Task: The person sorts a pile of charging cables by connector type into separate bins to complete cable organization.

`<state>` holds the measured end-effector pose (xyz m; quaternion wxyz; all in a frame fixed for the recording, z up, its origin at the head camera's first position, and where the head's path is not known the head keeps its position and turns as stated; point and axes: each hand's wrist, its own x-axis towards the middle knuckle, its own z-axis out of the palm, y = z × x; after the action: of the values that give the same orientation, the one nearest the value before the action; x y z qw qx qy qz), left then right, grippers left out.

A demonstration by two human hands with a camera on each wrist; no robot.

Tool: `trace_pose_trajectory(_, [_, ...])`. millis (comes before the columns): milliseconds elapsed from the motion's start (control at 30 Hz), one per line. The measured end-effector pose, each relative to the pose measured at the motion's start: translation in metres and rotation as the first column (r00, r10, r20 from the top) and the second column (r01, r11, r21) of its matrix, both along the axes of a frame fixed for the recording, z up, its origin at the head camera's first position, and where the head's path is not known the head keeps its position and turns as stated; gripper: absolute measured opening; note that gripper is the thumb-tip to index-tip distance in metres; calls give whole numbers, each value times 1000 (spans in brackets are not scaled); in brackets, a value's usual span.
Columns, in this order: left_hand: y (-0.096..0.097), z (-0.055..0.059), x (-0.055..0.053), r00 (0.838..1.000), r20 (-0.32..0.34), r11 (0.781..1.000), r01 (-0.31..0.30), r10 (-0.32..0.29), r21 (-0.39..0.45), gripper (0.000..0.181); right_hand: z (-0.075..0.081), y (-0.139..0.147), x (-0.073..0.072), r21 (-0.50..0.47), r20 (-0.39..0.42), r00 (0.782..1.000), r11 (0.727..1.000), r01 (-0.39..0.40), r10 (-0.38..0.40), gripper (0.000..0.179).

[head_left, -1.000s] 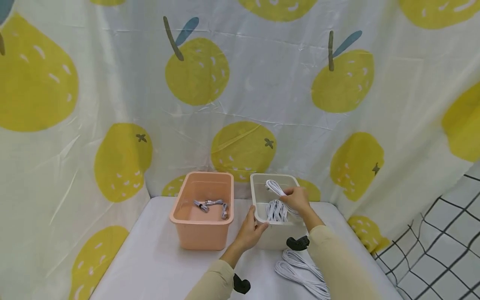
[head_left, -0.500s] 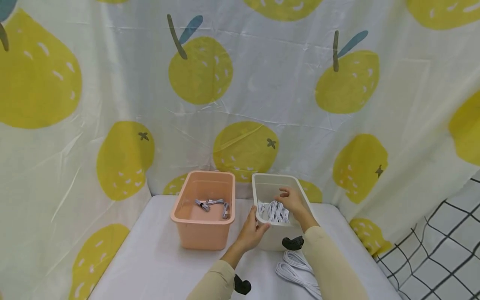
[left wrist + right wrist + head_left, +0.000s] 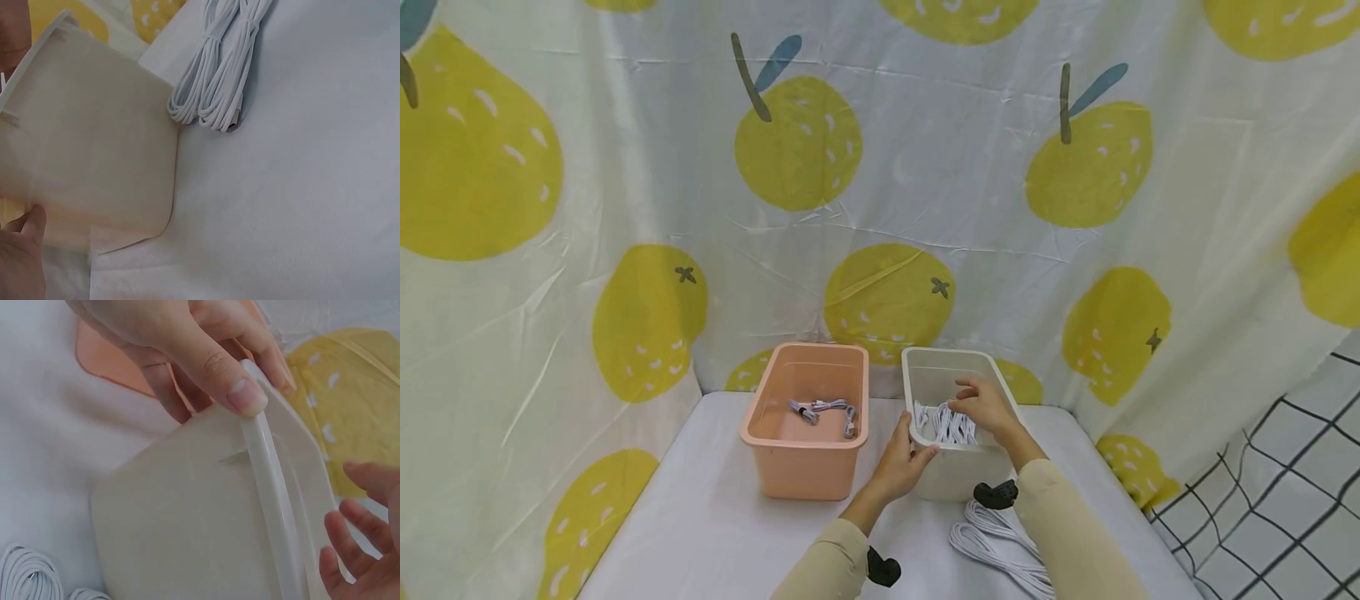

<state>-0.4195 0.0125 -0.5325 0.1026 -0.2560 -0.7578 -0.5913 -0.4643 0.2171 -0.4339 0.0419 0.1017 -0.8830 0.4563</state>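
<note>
My left hand (image 3: 897,461) grips the near left corner of a cream plastic bin (image 3: 951,477). In the right wrist view its thumb (image 3: 247,397) presses on the rim, with the other fingers down the outer side. Over the bin's opening hovers my right hand (image 3: 987,408), fingers loosely bent and nothing between them. Coiled white cables (image 3: 953,427) lie inside the bin near its front wall, partly hidden by that hand. More bundled white cables (image 3: 1000,546) rest on the table in front of the bin, also visible beside its wall in the left wrist view.
To the left stands a pink bin (image 3: 805,471) with several small tied cables (image 3: 829,405) inside. A fruit-patterned curtain (image 3: 925,192) hangs behind the white table (image 3: 722,533). Black wire grid (image 3: 1277,467) is at the right.
My right hand has let go of a white cable bundle, which now lies in the cream bin with the others. That hand has its fingers apart; the left hand keeps its grip.
</note>
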Motion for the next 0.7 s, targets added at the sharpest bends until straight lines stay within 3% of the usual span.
trace_pose_trajectory(333, [1, 7, 1, 997, -75, 1000, 16, -15, 13, 79, 10, 13, 17, 47, -66, 994, 996, -81, 84, 56])
trace_pose_trajectory(567, [1, 5, 3, 1000, -2, 1000, -17, 17, -22, 81, 3, 22, 25, 39, -80, 994, 997, -70, 73, 48])
trace_pose_trajectory(700, [0, 2, 3, 1000, 8, 999, -27, 27, -29, 81, 0, 26, 30, 2, -112, 991, 998, -70, 69, 45])
